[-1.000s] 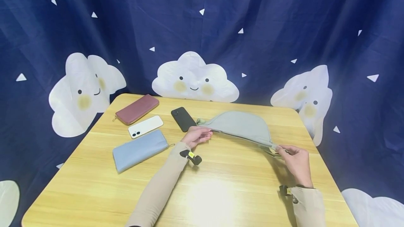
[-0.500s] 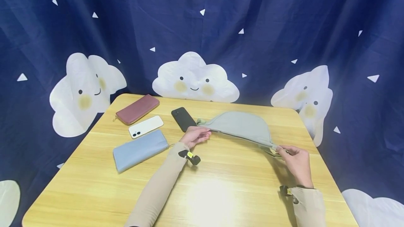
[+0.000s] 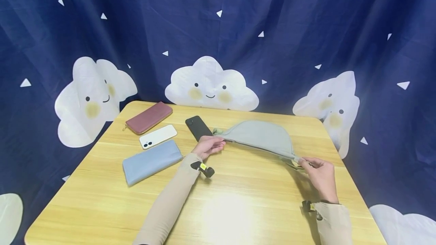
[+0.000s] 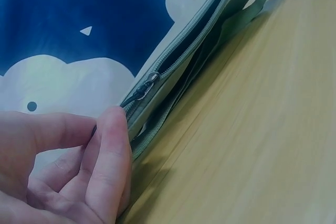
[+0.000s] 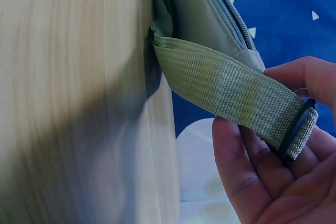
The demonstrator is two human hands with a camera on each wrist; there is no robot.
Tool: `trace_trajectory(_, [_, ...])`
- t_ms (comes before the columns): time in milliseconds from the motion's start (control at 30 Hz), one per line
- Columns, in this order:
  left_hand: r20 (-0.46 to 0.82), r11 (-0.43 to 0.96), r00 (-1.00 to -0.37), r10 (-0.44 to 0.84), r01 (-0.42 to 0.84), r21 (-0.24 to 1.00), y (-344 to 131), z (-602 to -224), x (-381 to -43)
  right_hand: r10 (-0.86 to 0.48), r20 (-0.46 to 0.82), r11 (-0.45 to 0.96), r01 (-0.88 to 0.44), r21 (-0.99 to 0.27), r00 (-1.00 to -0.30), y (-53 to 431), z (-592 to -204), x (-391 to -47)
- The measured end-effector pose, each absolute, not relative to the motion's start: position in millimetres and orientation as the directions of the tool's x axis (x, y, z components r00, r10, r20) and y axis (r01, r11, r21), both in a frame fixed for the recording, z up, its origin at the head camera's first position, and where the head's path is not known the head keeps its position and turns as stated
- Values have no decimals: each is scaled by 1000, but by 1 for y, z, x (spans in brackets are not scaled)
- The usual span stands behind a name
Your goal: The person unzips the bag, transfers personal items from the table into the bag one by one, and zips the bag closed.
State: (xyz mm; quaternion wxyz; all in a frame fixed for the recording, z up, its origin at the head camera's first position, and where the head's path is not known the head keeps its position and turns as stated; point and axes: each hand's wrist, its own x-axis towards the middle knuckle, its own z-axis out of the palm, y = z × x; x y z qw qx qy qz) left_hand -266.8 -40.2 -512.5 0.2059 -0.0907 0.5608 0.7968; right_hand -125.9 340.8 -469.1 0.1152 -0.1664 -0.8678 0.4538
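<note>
A grey-green waist bag (image 3: 260, 133) lies across the right half of the table, its curved side away from me. Its zip (image 4: 191, 32) runs along the near edge and stands parted in the left wrist view. At the bag's left end, my left hand (image 3: 208, 146) pinches the dark cord of the zip slider (image 4: 149, 83) between thumb and finger. My right hand (image 3: 320, 173) grips the right end of the bag. There a webbing strap (image 5: 226, 85) with a black buckle piece (image 5: 299, 129) lies over my right fingers (image 5: 236, 166).
On the wooden table (image 3: 102, 199), a black phone (image 3: 197, 127) lies just beyond my left hand, partly covered by it. Further left are a maroon wallet (image 3: 150, 117), a white phone (image 3: 158, 136) and a light blue wallet (image 3: 152, 162). A dark blue curtain (image 3: 218, 33) hangs behind.
My left hand has shifted slightly left along the bag's near edge, with the zip cord in its pinch. The right hand and the bag have hardly moved.
</note>
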Motion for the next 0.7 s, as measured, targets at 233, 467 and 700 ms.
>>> trace_trajectory(233, [-378,-295,-901,215,-429,854,-42,-514,-269,394,52,534,182,-825,-918,341,-469,-125])
trace_trajectory(467, [-375,-283,-900,221,-427,859,-45,-514,-269,395,48,540,189,-820,-917,341,-468,-125])
trace_trajectory(700, [-368,-274,-903,220,-420,865,-48,-512,-267,391,48,541,188,-820,-919,340,-467,-125])
